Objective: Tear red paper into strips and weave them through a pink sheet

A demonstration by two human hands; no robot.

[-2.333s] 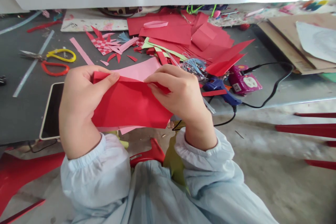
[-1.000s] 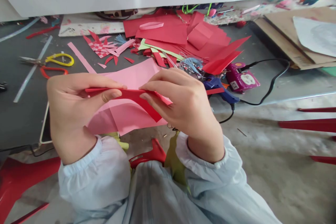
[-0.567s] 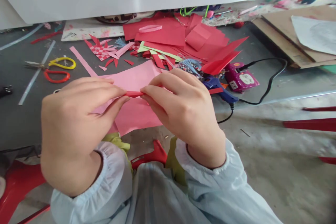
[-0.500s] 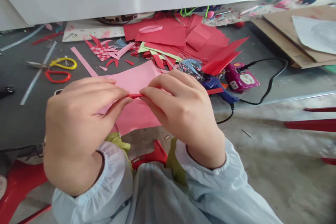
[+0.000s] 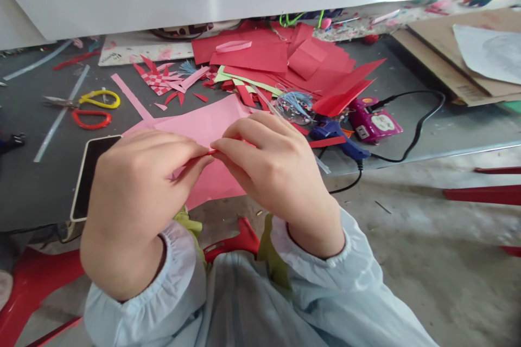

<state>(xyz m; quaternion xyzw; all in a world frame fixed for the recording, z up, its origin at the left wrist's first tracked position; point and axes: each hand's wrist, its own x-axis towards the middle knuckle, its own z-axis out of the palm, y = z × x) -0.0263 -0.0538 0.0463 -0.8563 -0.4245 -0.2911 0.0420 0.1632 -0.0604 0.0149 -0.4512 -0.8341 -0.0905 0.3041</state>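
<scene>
Both hands pinch a narrow red paper strip (image 5: 211, 152) in front of me, and only a sliver of it shows between the fingertips. My left hand (image 5: 142, 184) is closed on the strip, thumb below and fingers above. My right hand (image 5: 272, 165) grips it the same way, its fingertips almost touching the left ones. Pink paper sheets (image 5: 203, 119) lie beneath the hands, partly hidden by them. Another length of red strip (image 5: 328, 142) shows right of my right hand; I cannot tell whether it joins the held one. A blue glue gun (image 5: 340, 135) lies there.
Scissors (image 5: 83, 107) with yellow and red handles lie left, near a phone-like dark screen (image 5: 91, 168). Woven paper pieces (image 5: 158, 78) and stacked red paper (image 5: 252, 54) are behind. A purple box (image 5: 374, 119) with a black cord and cardboard (image 5: 431, 65) stand right.
My fingertips have come closer together, leaving less of the strip showing. The left hand has shifted right, uncovering more of the dark screen; the right hand has moved slightly left.
</scene>
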